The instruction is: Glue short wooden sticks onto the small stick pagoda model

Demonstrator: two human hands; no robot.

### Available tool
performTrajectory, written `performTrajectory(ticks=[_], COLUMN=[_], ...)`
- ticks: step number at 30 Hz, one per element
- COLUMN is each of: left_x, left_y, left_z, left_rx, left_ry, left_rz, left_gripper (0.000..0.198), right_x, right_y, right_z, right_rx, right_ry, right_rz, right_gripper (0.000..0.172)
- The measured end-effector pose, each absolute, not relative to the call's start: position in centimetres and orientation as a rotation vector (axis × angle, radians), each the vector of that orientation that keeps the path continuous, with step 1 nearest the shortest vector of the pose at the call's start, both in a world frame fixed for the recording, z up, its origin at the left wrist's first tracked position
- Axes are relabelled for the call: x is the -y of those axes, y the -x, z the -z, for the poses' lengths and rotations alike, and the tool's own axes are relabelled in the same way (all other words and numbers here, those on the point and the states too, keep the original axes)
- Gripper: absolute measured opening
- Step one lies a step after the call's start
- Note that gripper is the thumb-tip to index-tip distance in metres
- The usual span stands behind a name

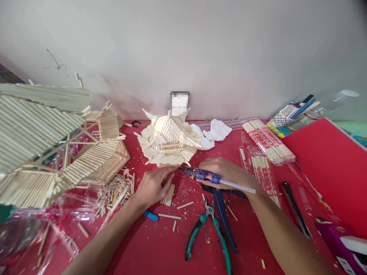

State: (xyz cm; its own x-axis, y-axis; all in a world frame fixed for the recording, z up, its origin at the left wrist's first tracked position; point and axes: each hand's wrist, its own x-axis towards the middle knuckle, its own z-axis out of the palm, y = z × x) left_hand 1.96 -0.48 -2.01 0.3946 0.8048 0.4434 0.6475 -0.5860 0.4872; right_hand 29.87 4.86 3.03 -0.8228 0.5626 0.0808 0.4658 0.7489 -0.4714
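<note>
In the head view, a small model building (169, 141) made of wooden sticks, with upswept roof corners, stands on the red tabletop. My left hand (156, 184) is at its lower front edge, fingers drawn together toward the thumb; whatever they pinch is hidden. My right hand (226, 172) is closed around a blue hot glue gun (208, 176), its nozzle pointing left, close to my left fingertips. A clear glue stick (237, 186) juts from the gun's rear. Just below my left hand lies a row of short sticks (168, 195).
Green-handled cutting pliers (210, 214) and the glue gun's blue handle area (222, 214) are in front. A larger stick structure (43, 133) fills the left. Packs of chopsticks (268, 141), a black cutter knife (295, 208) and a red board (329, 168) lie right. White tissue (219, 130) sits behind.
</note>
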Motion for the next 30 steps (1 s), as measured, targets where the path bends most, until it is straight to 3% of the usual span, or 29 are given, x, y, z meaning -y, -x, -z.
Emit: performTrajectory(ticks=[30], left_x=[0.25], left_y=[-1.57], left_z=[2.15], left_rx=[-1.223], left_ry=[-2.582], left_rz=[-0.994], left_gripper=[0.027], right_x=[-4.78], right_y=[-29.93], right_z=[-3.24], right_rx=[2.749], right_ry=[0.855], right_rz=[-0.646], right_gripper=[0.017])
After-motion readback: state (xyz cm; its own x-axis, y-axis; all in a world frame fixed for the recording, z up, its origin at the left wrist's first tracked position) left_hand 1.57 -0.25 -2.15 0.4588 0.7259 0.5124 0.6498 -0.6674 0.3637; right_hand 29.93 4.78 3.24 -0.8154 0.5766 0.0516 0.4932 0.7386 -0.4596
